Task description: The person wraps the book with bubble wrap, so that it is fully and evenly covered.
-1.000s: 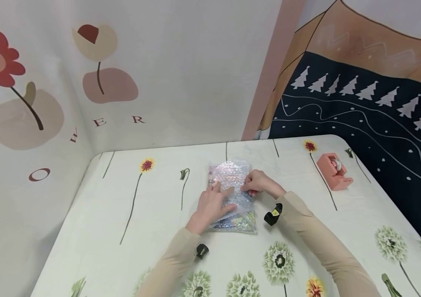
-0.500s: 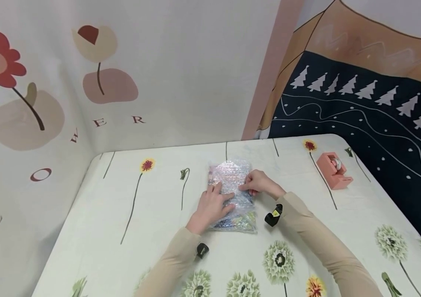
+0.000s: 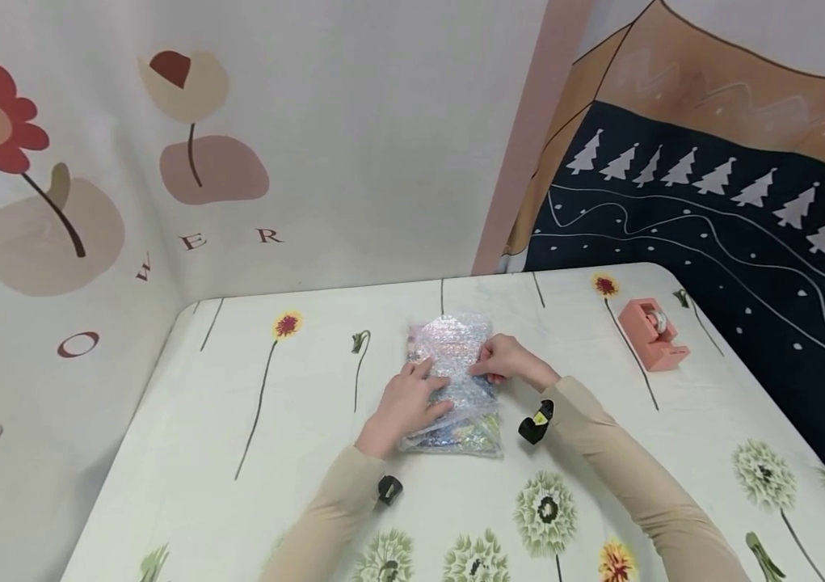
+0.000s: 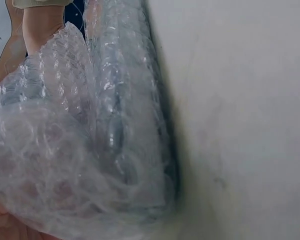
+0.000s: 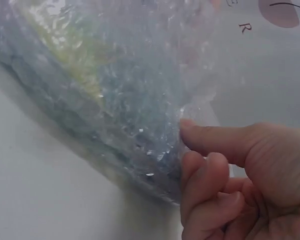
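A flat colourful item [image 3: 461, 439] lies on the table, wrapped in clear bubble wrap [image 3: 451, 333]. My left hand [image 3: 403, 402] rests on the wrap's left side, fingers spread and mostly straight. On the right side, my right hand [image 3: 509, 360] pinches the edge of the wrap between thumb and curled fingers. The right wrist view shows that thumb [image 5: 215, 140] against the wrap's side, with a thin clear film beside it. In the left wrist view the bubble wrap [image 4: 80, 155] rises in a loose fold that covers most of my left hand.
A pink tape dispenser [image 3: 650, 335] with a roll in it stands at the table's back right. The flower-print tablecloth [image 3: 325, 453] surrounds the package. Printed cloth hangings [image 3: 354, 162] stand behind the table and along its sides.
My left hand has slid slightly left and toward me, and the wrap's lower left flap has shifted with it. The right hand keeps its pinch at nearly the same spot.
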### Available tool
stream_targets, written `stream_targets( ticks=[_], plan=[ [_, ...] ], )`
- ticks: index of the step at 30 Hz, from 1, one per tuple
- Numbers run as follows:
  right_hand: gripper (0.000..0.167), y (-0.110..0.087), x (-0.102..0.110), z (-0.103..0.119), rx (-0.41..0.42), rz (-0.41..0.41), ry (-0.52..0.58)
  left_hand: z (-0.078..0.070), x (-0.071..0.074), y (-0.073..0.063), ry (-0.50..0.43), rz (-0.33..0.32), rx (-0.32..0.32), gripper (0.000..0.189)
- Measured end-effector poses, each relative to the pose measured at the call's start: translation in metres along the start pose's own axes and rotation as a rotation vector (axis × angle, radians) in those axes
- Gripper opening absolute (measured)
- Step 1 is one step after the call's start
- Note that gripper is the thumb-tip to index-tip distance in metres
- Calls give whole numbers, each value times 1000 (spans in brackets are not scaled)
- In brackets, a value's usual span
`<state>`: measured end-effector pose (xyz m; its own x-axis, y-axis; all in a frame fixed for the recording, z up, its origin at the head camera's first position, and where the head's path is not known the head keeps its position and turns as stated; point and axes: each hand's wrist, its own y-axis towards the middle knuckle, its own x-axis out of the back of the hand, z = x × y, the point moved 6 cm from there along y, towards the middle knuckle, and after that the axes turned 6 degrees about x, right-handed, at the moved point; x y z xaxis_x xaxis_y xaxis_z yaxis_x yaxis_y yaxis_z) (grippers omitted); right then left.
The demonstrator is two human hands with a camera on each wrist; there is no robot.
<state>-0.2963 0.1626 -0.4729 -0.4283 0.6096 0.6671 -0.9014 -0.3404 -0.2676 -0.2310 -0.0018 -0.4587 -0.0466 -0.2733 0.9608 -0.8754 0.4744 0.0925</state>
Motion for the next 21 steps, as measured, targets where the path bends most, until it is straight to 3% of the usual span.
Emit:
stream_targets(
  ticks=[6,10,15,18,21],
  plan=[
    [38,-1,-1,3,1,14,-39,-1,2,-1,4,0,-3,41],
    [49,1,-4,8,29,-46,-114,-2,3,-2,6,-2,-1,40],
    [52,2,-6,13,53,-89,-121,-1,2,-2,4,1,11,41],
    [48,1,-5,10,62,-80,-102,3,1,-3,-45,6,15,42],
    [39,-2,-2,5,69,-55,-17,10,2,-4,-175,-3,16,41]
  ],
)
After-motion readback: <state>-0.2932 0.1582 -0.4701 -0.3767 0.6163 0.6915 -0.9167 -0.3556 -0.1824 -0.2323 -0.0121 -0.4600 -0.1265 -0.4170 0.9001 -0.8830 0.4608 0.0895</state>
